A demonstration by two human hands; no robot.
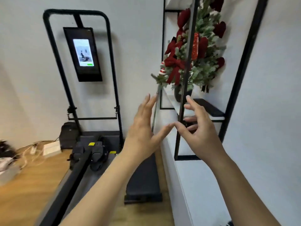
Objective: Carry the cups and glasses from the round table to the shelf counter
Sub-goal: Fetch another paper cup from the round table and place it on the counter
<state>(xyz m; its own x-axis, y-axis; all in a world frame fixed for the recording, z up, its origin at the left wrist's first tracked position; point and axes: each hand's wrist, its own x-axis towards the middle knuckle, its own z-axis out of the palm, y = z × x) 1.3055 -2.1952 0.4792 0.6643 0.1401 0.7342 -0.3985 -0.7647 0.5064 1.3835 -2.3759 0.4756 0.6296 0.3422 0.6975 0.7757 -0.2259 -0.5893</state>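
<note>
Both of my hands are raised in front of the shelf unit with fingers spread and nothing in them. My left hand (145, 128) is beside the unit's left edge. My right hand (197, 129) reaches past a black upright post, in front of the white shelf counter (202, 162). A small dark object (189, 126) sits just behind my right fingers; I cannot tell what it is. No cup, glass or round table is in view.
A black-framed shelf unit (241, 74) stands against the wall at right, holding a potted Christmas arrangement (192, 51) with red bows and a dark flat item (210, 106). A rowing machine with a lit screen (83, 53) stands to the left on the wood floor (29, 190). Cables lie at far left.
</note>
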